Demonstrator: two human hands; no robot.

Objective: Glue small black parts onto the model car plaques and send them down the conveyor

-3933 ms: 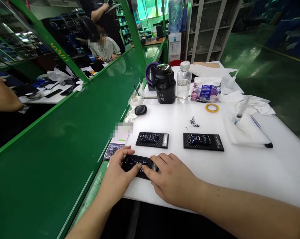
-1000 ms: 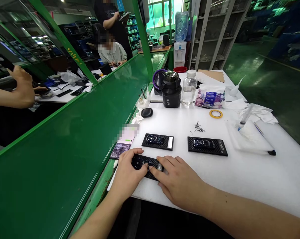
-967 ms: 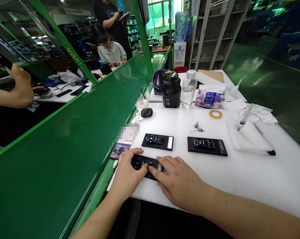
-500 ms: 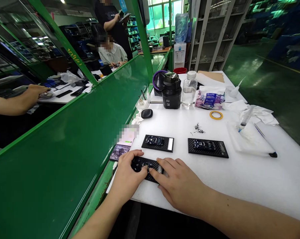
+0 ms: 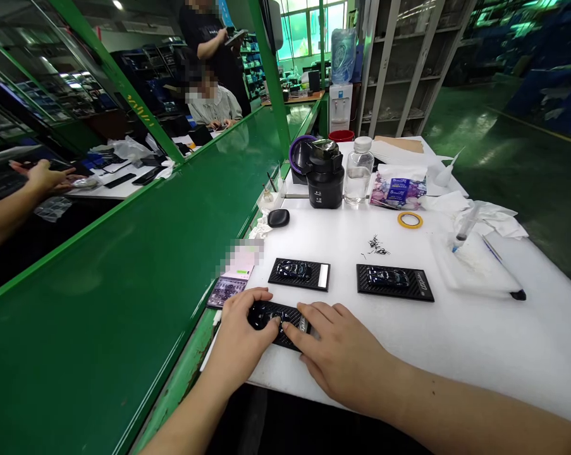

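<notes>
A glossy dark model car [image 5: 264, 313] sits on a black carbon-patterned base plate [image 5: 286, 341] at the table's near edge. My left hand [image 5: 242, 335] curls round the car's left end, forefinger along the far side and thumb on the near side. From the right, my right hand [image 5: 330, 338] grips the plate, its forefinger by the silver lettering and its thumb tip against the car next to my left thumb. Both hands partly hide car and plate. Two similar plates with cars lie farther back, a left plate [image 5: 317, 268] with a white label and a right plate [image 5: 415, 284] with silver lettering.
A phone [image 5: 226, 291] lies left, by the green partition [image 5: 124, 253]. Small black bits [image 5: 376, 245], yellow tape [image 5: 410, 220], a syringe [image 5: 465, 226] on a white pad, a black jug [image 5: 325, 180] and a clear bottle [image 5: 358, 177] stand or lie behind. Co-workers are beyond the partition.
My hands keep almost the same hold on the model car and plate. Beyond the partition, a co-worker's hand at the left has opened and shifted left. The view has moved very slightly.
</notes>
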